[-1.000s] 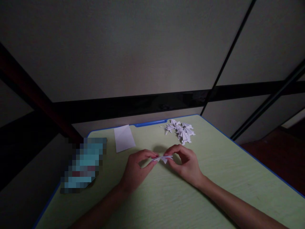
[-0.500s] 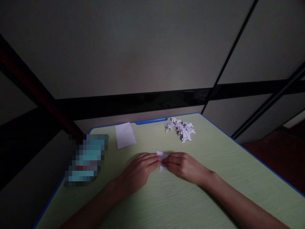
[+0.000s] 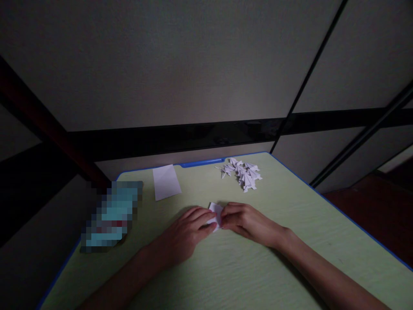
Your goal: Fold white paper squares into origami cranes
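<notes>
A small white folded paper (image 3: 217, 209) lies on the table between my two hands. My left hand (image 3: 187, 232) comes in from the left and holds the paper's left side, its fingers on top and its thumb at the near edge. From the right, my right hand (image 3: 247, 218) grips the right edge with bent fingers, thumb and forefinger pinched together. Part of the paper is hidden under the fingers, so its exact folds cannot be made out.
Beyond my hands, a blank white sheet (image 3: 167, 182) lies at the back left. Several folded white paper figures (image 3: 245, 174) are heaped at the back right. A pixelated phone-like object (image 3: 112, 215) rests at the left edge. The pale green table (image 3: 219, 271) has blue edging and meets a panelled wall.
My left thumb has spread away from its fingers along the paper's near edge. My right fingers have curled more at the right edge. The whole view has shifted slightly.
</notes>
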A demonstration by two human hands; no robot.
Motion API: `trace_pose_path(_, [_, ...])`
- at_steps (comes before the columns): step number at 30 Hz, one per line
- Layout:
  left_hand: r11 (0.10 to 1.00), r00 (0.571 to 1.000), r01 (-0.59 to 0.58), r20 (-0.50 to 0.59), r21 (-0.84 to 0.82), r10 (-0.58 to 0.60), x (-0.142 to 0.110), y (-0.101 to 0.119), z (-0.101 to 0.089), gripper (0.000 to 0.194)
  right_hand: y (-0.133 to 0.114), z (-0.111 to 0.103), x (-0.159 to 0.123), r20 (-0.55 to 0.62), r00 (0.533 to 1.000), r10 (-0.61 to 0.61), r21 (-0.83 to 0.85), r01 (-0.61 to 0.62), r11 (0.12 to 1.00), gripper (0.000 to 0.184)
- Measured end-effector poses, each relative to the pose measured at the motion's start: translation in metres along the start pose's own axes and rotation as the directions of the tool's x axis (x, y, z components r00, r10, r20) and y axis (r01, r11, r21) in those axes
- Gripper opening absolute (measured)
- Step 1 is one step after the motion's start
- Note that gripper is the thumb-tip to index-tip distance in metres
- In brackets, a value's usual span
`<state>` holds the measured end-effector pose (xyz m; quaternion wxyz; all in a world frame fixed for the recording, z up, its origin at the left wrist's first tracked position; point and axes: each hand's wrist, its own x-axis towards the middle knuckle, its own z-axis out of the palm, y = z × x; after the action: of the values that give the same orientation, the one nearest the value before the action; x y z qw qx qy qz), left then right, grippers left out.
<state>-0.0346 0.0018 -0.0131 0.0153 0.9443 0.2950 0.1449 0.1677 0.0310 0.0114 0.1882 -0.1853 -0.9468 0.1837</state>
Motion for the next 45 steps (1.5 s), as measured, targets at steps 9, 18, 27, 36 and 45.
trace_pose_path(9, [0.997, 0.999, -0.044, -0.027, -0.070, 0.043, 0.000, -0.001, -0.002, 0.032, 0.003, 0.011, 0.005, -0.050, 0.973, 0.227, 0.175, -0.215, 0.961, 0.013])
trace_pose_path(18, [0.994, 0.998, -0.033, -0.052, -0.109, 0.028, 0.002, -0.001, -0.003, 0.031, -0.003, 0.018, 0.007, -0.118, 0.934, 0.338, 0.071, -0.331, 0.941, 0.011])
trace_pose_path(27, [0.989, 1.000, 0.018, -0.006, -0.144, -0.019, 0.001, 0.000, -0.005, 0.034, -0.002, 0.026, 0.008, -0.213, 0.871, 0.444, 0.158, -0.417, 0.895, 0.010])
trace_pose_path(36, [0.996, 0.998, 0.037, 0.051, -0.078, -0.033, 0.005, 0.007, -0.004, 0.031, 0.009, 0.019, 0.008, -0.193, 0.864, 0.466, 0.259, -0.413, 0.873, 0.014])
trace_pose_path(45, [0.992, 0.994, 0.088, 0.077, -0.088, -0.081, 0.006, 0.008, -0.006, 0.031, 0.020, 0.020, 0.010, -0.211, 0.866, 0.454, 0.201, -0.416, 0.887, 0.025])
